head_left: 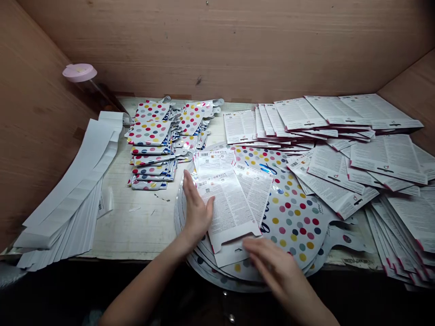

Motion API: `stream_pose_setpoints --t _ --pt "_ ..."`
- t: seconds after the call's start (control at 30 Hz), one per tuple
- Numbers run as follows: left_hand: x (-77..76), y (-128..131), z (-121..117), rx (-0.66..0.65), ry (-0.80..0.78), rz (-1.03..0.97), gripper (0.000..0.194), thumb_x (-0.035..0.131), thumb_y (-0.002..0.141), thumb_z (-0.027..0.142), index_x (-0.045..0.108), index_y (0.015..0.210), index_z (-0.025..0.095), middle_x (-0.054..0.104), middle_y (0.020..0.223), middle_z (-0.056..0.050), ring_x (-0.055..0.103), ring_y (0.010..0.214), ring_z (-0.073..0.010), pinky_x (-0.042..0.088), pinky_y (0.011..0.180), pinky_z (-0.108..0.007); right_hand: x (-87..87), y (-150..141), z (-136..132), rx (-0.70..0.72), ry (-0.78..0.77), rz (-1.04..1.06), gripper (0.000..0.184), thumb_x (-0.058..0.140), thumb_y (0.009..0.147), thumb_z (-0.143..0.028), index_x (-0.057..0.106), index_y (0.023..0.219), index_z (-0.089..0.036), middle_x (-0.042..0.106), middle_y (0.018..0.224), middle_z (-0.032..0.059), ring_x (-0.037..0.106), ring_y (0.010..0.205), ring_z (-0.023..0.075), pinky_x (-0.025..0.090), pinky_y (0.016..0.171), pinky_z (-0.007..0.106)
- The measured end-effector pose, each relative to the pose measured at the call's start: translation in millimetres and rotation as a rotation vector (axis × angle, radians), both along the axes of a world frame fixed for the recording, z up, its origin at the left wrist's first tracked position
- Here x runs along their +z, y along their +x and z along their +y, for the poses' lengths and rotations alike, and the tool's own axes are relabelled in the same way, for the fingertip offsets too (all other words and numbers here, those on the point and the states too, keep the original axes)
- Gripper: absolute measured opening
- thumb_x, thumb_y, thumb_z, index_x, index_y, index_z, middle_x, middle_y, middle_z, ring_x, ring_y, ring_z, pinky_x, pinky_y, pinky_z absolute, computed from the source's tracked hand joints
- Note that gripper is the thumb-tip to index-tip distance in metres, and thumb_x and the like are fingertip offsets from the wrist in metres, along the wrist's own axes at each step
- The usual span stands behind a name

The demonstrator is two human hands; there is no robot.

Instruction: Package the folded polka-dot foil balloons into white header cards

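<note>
Instruction cards (231, 208) lie fanned at lower centre on a pile of polka-dot foil balloons (292, 222). Left hand (199, 210) spread flat, pressing on the cards' left edge, no pinch. Right hand (275, 267) open, fingers together, just below the cards on the balloons. Dotted packs (152, 140) sit upper centre-left on the desk (136, 226), white paper strips (68, 194) far left, more cards (384, 154) right.

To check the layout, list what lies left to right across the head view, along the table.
white paper strips → stacked dotted foil balloons → left hand → right hand → spread printed cards
</note>
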State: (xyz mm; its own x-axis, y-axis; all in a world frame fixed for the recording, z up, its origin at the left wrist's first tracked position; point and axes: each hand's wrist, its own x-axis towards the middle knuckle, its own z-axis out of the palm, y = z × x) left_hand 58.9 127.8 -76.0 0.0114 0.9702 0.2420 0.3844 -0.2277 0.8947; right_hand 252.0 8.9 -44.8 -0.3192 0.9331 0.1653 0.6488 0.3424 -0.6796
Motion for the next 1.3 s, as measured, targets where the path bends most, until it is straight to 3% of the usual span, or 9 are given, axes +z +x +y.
stream_pose_setpoints --t 0.03,0.1,0.17,0.2,0.33,0.5,1.03,1.2,1.3 --pt "-1.4 -1 -3 -0.077 0.114 0.222 0.070 0.051 0.093 0.016 0.017 0.153 0.028 0.018 0.162 -0.009 0.007 0.150 -0.0283 0.013 0.120 -0.056 -1.9 5 7 -0.090 -0.006 0.066 0.027 0.046 0.096 -0.015 0.062 0.117 -0.021 0.066 0.108 0.0082 0.064 0.100 0.0191 0.056 0.083 0.030" --pt "-5.5 -2 -12 -0.320 0.240 0.573 0.060 0.049 0.096 0.022 0.027 0.151 0.029 0.029 0.158 -0.008 0.009 0.149 -0.0300 0.016 0.118 -0.059 -11.6 10 21 -0.241 0.058 0.121 0.023 0.048 0.096 -0.015 0.064 0.111 -0.021 0.064 0.098 0.0075 0.064 0.090 0.0194 0.056 0.077 0.032" --pt "-10.9 -2 -19 -0.526 0.244 0.750 0.057 0.054 0.094 0.036 0.035 0.148 0.029 0.034 0.156 -0.009 0.016 0.148 -0.0333 0.020 0.116 -0.061 -24.8 9 31 -0.266 0.109 0.107 0.019 0.052 0.094 -0.016 0.066 0.105 -0.021 0.060 0.092 0.0073 0.062 0.086 0.0204 0.055 0.075 0.035" --pt "-13.6 -1 -22 -0.562 0.234 0.803 0.059 0.056 0.093 0.041 0.036 0.147 0.029 0.032 0.157 -0.010 0.017 0.147 -0.0346 0.019 0.116 -0.061 -31.0 8 34 -0.250 0.108 0.092 0.016 0.053 0.094 -0.017 0.066 0.102 -0.020 0.058 0.091 0.0070 0.061 0.084 0.0204 0.054 0.074 0.036" --pt "-20.3 -1 -24 -0.538 0.229 0.885 0.060 0.054 0.093 0.045 0.035 0.148 0.031 0.022 0.161 -0.007 0.013 0.148 -0.0330 0.012 0.118 -0.059 -45.2 6 30 -0.183 0.074 0.101 0.011 0.056 0.092 -0.015 0.066 0.092 -0.019 0.054 0.088 0.0055 0.058 0.083 0.0193 0.053 0.073 0.035" --pt "-19.0 -2 -24 -0.536 0.236 0.899 0.058 0.050 0.095 0.047 0.034 0.148 0.031 0.021 0.161 -0.006 0.012 0.149 -0.0322 0.011 0.118 -0.058 -49.9 12 17 -0.189 0.131 0.124 0.020 0.055 0.092 -0.010 0.066 0.105 -0.021 0.054 0.091 0.0053 0.057 0.087 0.0186 0.053 0.076 0.035" --pt "-18.6 -1 -24 -0.529 0.241 0.889 0.058 0.050 0.094 0.046 0.034 0.148 0.031 0.021 0.161 -0.006 0.013 0.149 -0.0320 0.010 0.119 -0.057 -51.1 9 25 -0.112 0.092 -0.064 0.014 0.050 0.094 -0.017 0.058 0.083 -0.020 0.055 0.081 0.0047 0.051 0.078 0.0206 0.046 0.071 0.037" --pt "-18.4 -1 -24 -0.532 0.238 0.887 0.058 0.050 0.095 0.046 0.034 0.148 0.031 0.021 0.161 -0.006 0.013 0.149 -0.0324 0.010 0.118 -0.058 -53.2 12 20 -0.146 0.107 0.069 0.011 0.049 0.095 -0.014 0.058 0.097 -0.020 0.056 0.089 0.0060 0.055 0.085 0.0204 0.049 0.075 0.036" --pt "-18.6 -1 -24 -0.529 0.239 0.869 0.058 0.051 0.094 0.045 0.034 0.148 0.032 0.021 0.161 -0.005 0.013 0.149 -0.0326 0.010 0.119 -0.058 -52.0 11 21 -0.157 0.126 0.022 0.012 0.049 0.095 -0.016 0.060 0.094 -0.021 0.056 0.085 0.0049 0.056 0.082 0.0200 0.049 0.073 0.036"
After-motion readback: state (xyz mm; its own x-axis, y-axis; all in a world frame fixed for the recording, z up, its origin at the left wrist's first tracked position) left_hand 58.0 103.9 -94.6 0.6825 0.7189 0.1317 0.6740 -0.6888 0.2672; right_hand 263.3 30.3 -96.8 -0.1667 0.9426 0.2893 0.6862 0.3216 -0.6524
